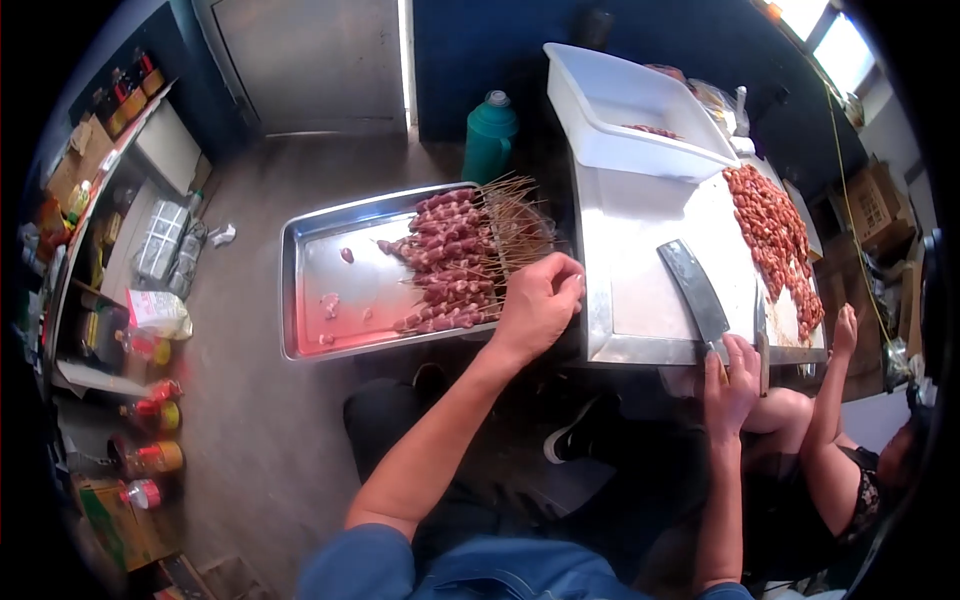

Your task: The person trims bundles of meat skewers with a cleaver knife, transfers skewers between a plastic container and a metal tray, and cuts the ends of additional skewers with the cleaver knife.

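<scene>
My left hand [545, 308] is closed, thumb and fingers drawn together, between the tray and the table edge; whatever it may hold is too small to make out. My right hand [733, 385] is at the table's front edge, its fingers wrapped round the handle of a cleaver [688, 285]. The cleaver's broad blade lies over the white tabletop [630, 240]. To the left, raw meat skewers [450, 250] are piled in a metal tray [310, 240], their sticks pointing right. A heap of raw meat pieces [772, 235] covers the table's right side.
A white plastic tub [640, 95] with some skewers inside stands at the table's back. Another knife [762, 350] lies right of my right hand. A person [850, 470] sits at the right, a hand raised near the meat. A green thermos [490, 135] stands behind the tray.
</scene>
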{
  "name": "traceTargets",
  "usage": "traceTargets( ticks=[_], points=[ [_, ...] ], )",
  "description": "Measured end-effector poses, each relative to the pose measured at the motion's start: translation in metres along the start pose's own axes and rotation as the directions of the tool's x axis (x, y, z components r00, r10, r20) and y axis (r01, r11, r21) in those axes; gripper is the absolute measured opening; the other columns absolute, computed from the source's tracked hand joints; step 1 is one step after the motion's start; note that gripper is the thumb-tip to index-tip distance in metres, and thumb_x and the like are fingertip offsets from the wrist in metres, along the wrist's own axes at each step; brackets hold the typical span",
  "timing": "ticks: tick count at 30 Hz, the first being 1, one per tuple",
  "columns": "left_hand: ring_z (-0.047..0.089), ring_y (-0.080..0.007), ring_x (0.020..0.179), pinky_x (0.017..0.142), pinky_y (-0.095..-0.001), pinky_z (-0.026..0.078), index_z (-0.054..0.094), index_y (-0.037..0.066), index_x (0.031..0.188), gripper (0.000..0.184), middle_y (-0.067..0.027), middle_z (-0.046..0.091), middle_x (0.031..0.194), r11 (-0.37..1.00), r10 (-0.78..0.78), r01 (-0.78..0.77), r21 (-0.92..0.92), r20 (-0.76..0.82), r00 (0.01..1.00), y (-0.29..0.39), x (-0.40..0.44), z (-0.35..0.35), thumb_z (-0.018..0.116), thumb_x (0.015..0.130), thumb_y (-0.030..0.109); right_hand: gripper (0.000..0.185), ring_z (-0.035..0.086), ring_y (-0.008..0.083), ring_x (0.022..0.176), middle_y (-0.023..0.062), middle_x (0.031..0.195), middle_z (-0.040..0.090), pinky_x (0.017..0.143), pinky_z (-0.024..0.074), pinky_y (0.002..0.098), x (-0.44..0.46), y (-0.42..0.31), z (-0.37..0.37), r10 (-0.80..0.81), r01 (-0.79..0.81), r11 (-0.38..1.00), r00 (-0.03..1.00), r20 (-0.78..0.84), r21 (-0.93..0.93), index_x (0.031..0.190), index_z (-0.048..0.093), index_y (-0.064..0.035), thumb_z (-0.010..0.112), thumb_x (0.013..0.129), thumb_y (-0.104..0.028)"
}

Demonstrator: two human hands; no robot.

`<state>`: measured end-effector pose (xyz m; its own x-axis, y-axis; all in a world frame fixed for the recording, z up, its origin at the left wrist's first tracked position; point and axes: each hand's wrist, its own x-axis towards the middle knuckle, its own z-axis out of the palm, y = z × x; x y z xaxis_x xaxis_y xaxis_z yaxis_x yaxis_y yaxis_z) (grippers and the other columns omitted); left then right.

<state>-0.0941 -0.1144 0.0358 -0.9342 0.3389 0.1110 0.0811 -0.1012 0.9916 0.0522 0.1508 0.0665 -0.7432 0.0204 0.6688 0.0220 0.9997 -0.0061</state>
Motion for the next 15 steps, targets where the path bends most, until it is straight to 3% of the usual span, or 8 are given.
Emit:
traceTargets(
  ticks=[1,2,3,4,5,8,11,15],
  points=[
    [0.065,-0.0126,0.071,0.065,-0.0243,0.051,0.063,-0.001,0.1,0.012,-0.0078,0.066,0.084,0.999,0.03,-0.031,-0.018,-0.037,0.999,0.0,0.0,-0.001,0.056,0.093,0.006,0.023,0.062,0.0242,0.085,0.0132,0.105,0.065,0.074,0.0507,0.034,0.007,-0.012,-0.002,-0.011,0.011,1.0,1.0,0.007,-0.001,0.107,0.067,-0.0002,0.067,0.084,-0.004],
    [0.065,-0.0126,0.071,0.065,-0.0243,0.051,0.063,-0.001,0.1,0.012,-0.0078,0.066,0.084,0.999,0.028,-0.029,-0.026,-0.042,0.999,0.002,0.001,-0.004,0.056,0.093,0.006,0.023,0.062,0.0208,0.079,0.013,0.105,0.065,0.067,0.0498,0.0306,0.015,-0.033,-0.003,0.091,-0.097,0.976,0.995,0.041,0.193,0.107,0.067,0.0001,0.065,0.084,-0.001],
    [0.065,-0.0128,0.071,0.064,-0.024,0.051,0.062,0.0,0.1,0.011,-0.0079,0.066,0.085,0.991,0.06,-0.079,-0.104,-0.179,0.982,0.005,0.004,-0.008,0.055,0.093,0.005,0.023,0.062,0.0173,0.072,0.0128,0.105,0.065,0.059,0.0489,0.0271,0.024,-0.054,-0.004,0.186,-0.208,0.904,0.978,0.093,0.373,0.108,0.067,0.0004,0.064,0.084,0.002],
    [0.065,-0.013,0.071,0.064,-0.0236,0.052,0.062,0.0,0.099,0.01,-0.0079,0.066,0.085,0.975,0.078,-0.139,-0.174,-0.313,0.946,0.009,0.008,-0.013,0.054,0.094,0.004,0.024,0.059,0.0119,0.061,0.0122,0.105,0.065,0.048,0.0431,0.0227,0.038,-0.073,-0.002,0.032,-0.059,0.905,0.997,0.07,0.421,0.107,0.067,0.0009,0.064,0.084,0.004],
    [0.066,-0.0136,0.071,0.062,-0.0238,0.052,0.061,0.001,0.098,0.01,-0.0083,0.067,0.086,0.953,0.07,-0.18,-0.244,-0.4,0.914,0.015,0.013,-0.023,0.053,0.093,0.002,0.023,0.06,0.014,0.059,0.0136,0.102,0.066,0.048,0.0454,0.0254,0.05,-0.095,-0.002,-0.029,-0.041,0.87,0.991,0.134,0.491,0.105,0.067,0.0013,0.065,0.082,0.005],
    [0.067,-0.0167,0.073,0.06,-0.0251,0.053,0.06,0.002,0.097,0.011,-0.0104,0.067,0.09,0.842,-0.062,-0.287,-0.457,-0.611,0.79,0.022,0.021,-0.071,0.052,0.091,-0.002,0.021,0.067,0.0259,0.065,0.0131,0.098,0.067,0.055,0.0529,0.0325,0.083,-0.145,0.027,-0.308,0.158,0.783,0.939,0.154,0.602,0.1,0.067,-0.0009,0.067,0.08,-0.002],
    [0.068,-0.022,0.075,0.062,-0.029,0.053,0.058,0.002,0.1,0.015,-0.0127,0.068,0.092,0.679,-0.212,-0.4,-0.616,-0.686,0.696,0.021,0.012,-0.108,0.051,0.089,-0.003,0.013,0.064,0.036,0.076,0.016,0.087,0.064,0.067,0.052,0.0448,0.107,-0.188,0.074,-0.439,0.107,0.757,0.814,0.381,0.644,0.092,0.065,-0.0037,0.061,0.083,-0.013],
    [0.067,-0.0212,0.078,0.067,-0.0312,0.052,0.058,0.004,0.1,0.015,-0.0109,0.068,0.093,0.621,-0.282,-0.456,-0.638,-0.724,0.63,0.028,-0.002,-0.134,0.05,0.089,-0.002,0.02,0.064,0.0384,0.086,0.0197,0.085,0.066,0.077,0.052,0.0479,0.12,-0.206,0.173,-0.53,0.218,0.823,0.626,0.572,0.524,0.083,0.067,-0.0029,0.06,0.078,-0.021]
  ],
)
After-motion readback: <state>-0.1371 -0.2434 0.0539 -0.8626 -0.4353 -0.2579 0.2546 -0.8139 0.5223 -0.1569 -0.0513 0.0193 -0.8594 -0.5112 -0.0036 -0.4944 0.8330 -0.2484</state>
